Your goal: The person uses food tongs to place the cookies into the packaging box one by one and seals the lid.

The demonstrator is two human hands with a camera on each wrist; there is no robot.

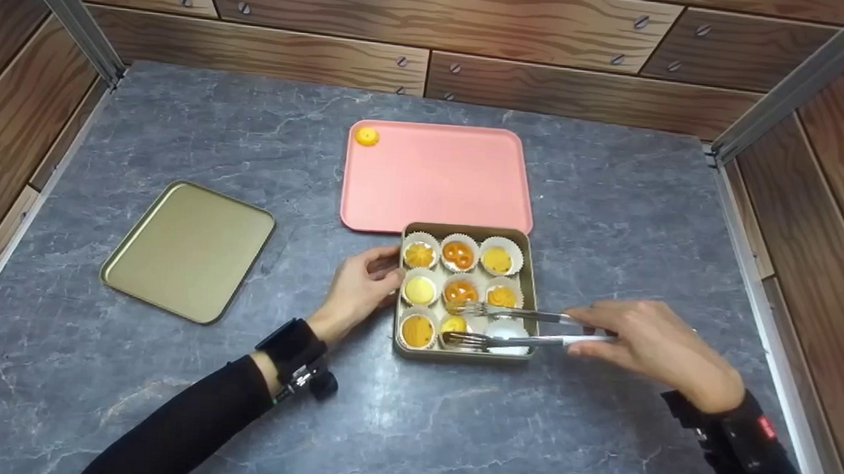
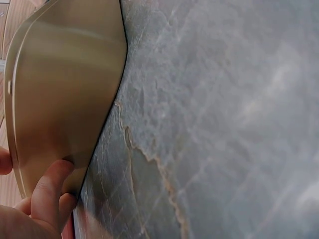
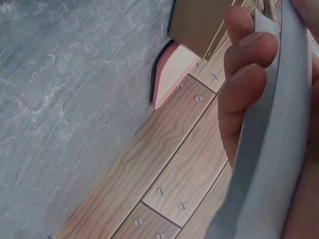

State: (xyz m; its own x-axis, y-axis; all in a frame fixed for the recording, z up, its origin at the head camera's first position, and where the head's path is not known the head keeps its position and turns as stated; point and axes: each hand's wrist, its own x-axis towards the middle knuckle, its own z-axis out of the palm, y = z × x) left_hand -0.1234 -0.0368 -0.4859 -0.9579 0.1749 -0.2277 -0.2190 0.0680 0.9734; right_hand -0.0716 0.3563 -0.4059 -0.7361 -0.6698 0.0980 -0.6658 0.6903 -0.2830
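A square gold tin (image 1: 535,273) holds rows of white paper cups with small yellow and orange sweets. My left hand (image 1: 360,284) grips the tin's left wall; in the left wrist view its fingertips (image 2: 62,169) press the outer side, and one digit reaches the rim. In my right hand (image 1: 650,346) are metal tongs (image 1: 544,340) with fork-shaped ends and pale handles. The tongs' ends stand apart over the front middle cup, either side of a yellow sweet (image 1: 453,325). The front right cup (image 1: 507,335) shows white inside, partly behind the tongs.
Behind the tin lies a pink tray (image 1: 440,172) with one round yellow sweet (image 1: 366,136) in its far left corner. The gold lid (image 1: 190,252) lies on the grey marbled table (image 1: 293,434) at left. Wood-patterned panels (image 1: 435,18) enclose the back and sides.
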